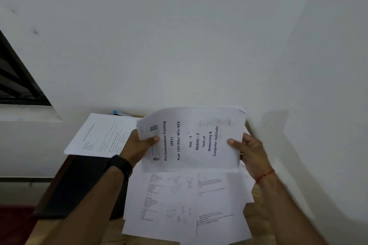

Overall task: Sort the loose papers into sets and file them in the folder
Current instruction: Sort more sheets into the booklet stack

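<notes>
1. At left, one stack of sheets (103, 135) lies partly over the dark folder (79, 185); we judge nothing filed yet.
2. Our left grip (139, 145) pinches the cover-page set (191, 137), raised over loose papers (179, 205) that look unsorted on the worktop (258, 221).
3. Our right grip (249, 151) pinches its opposite edge.

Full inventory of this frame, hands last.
white printed paper set, titled Pre Examination Training: one, white, held above the table
loose white printed sheets: several, white, spread on the table below
more white printed sheets: count unclear, white, far left, overlapping the folder
flat black folder: one, black, table's left
blue-capped pen: one, blue, far edge by wall
wooden table: one, brown, under everything
dark window frame: one, black, upper left
left hand: one, black wristwatch, grips set's left edge
right hand: one, red wrist thread, grips set's right edge
</notes>
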